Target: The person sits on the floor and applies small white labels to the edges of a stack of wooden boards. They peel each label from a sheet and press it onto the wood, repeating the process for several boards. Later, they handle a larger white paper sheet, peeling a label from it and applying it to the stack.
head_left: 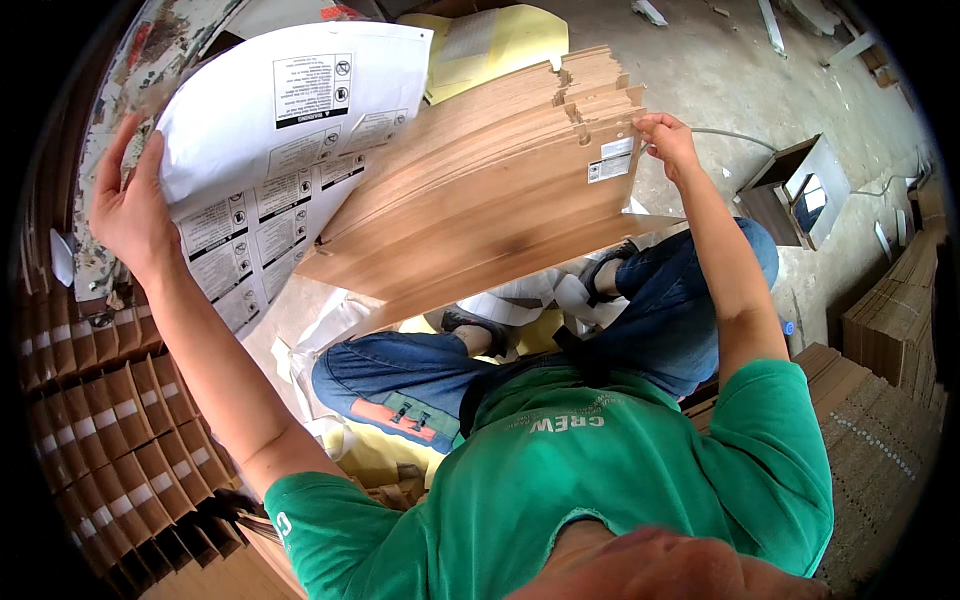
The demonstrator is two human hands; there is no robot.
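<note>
At the left, my left hand [140, 205] is closed on the edge of a large white sheet of printed stickers [225, 155], which is raised and curling. Rows of black-and-white labels cover the sheet, and part of it hangs beside the boards. Several wood-grain panels [470, 215] with notched ends stand together on edge before my legs. Two small labels [610, 160] sit near the front panel's right end. My right hand [668, 143] pinches that panel's upper right corner, just above the labels.
Yellow wrapping [500, 40] lies behind the panels. Divided brown racks [110, 420] fill the lower left. Stacked boards [870, 430] stand at the right. An open box-like unit [800, 190] with a cable rests on the concrete floor. White scraps surround my feet.
</note>
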